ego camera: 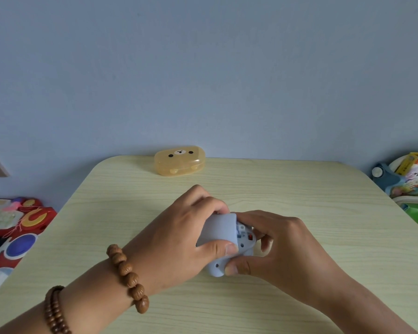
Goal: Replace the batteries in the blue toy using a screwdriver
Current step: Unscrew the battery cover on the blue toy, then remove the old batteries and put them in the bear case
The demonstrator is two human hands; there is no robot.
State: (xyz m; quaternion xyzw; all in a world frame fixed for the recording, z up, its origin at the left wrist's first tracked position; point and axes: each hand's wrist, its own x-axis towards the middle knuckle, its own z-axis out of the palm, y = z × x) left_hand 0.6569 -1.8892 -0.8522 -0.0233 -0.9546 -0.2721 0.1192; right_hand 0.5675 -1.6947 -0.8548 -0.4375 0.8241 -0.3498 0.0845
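Note:
The pale blue toy (223, 247) is held just above the middle of the light wooden table (106, 225), underside up. A flat pale blue cover (220, 227) lies over its left part. Beside the cover a white part and a small red switch show. My left hand (179, 239) grips the toy from the left, thumb pressed on the cover's near edge. My right hand (273, 244) grips it from the right, thumb on the near end and fingers over the far side. No screwdriver or battery is visible.
A translucent orange case with a bear face (179, 160) lies at the table's far edge. Red and blue toys (17, 227) are piled off the left side. Books and green containers (413, 186) stand off the right side. Brown bead bracelets (128, 276) circle my left wrist.

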